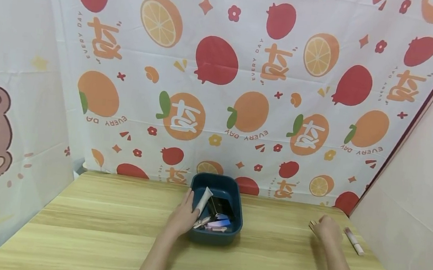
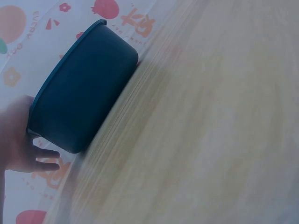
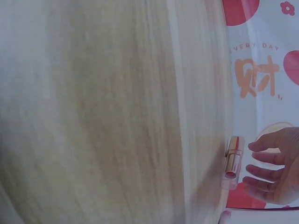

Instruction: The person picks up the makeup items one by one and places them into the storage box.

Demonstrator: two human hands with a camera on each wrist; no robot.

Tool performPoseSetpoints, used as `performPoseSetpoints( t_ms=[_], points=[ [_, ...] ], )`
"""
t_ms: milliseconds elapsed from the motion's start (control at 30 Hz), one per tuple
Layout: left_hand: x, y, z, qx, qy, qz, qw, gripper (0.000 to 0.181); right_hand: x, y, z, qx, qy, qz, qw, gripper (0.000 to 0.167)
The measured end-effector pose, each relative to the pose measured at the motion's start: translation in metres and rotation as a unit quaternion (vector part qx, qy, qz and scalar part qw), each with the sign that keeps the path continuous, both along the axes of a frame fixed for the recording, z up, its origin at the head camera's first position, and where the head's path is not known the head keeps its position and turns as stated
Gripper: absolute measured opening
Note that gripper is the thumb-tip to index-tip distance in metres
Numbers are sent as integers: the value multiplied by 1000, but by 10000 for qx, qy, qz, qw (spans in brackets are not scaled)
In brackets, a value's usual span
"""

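The dark blue bin (image 1: 211, 238) stands on the table, holding a white tube (image 1: 204, 199), a black box (image 1: 221, 207) and several small cosmetics. My left hand (image 1: 184, 215) rests at its left rim. From the side, the left wrist view shows the bin (image 2: 86, 88) and my left hand (image 2: 18, 140) at its edge, two fingers extended. My right hand (image 1: 327, 231) is over the table's right part, beside small gold-toned items (image 1: 312, 225). Seen by the right wrist camera, my right hand (image 3: 275, 165) has spread, slightly bent fingers near a clear-and-pink lipstick tube (image 3: 232, 163), with a gap between them.
A pink-and-white tube (image 1: 354, 241) lies right of my right hand on the wooden table (image 1: 111, 229). Behind the table hangs a fruit-printed cloth (image 1: 211, 108); pale cloths (image 1: 424, 196) close off both sides.
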State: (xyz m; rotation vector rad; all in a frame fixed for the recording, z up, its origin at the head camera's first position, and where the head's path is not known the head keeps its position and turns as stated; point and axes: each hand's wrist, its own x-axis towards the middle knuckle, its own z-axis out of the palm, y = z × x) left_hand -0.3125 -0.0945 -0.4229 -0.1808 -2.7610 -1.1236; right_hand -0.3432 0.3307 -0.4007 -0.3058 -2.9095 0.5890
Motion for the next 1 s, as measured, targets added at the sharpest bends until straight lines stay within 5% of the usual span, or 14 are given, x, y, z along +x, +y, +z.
performPoseSetpoints(
  t_ms=[133,700,1000],
  points=[
    [0,0,0,-50,7,4,10000,59,1,5,-5,0,-63,-77,10000,24],
    [-2,-3,0,-54,39,-23,10000,59,-6,16,-23,260,-282,55,9993,41],
    [-2,-1,-1,-10,-20,-7,10000,60,-8,15,-24,272,-136,10,9995,25]
  ],
)
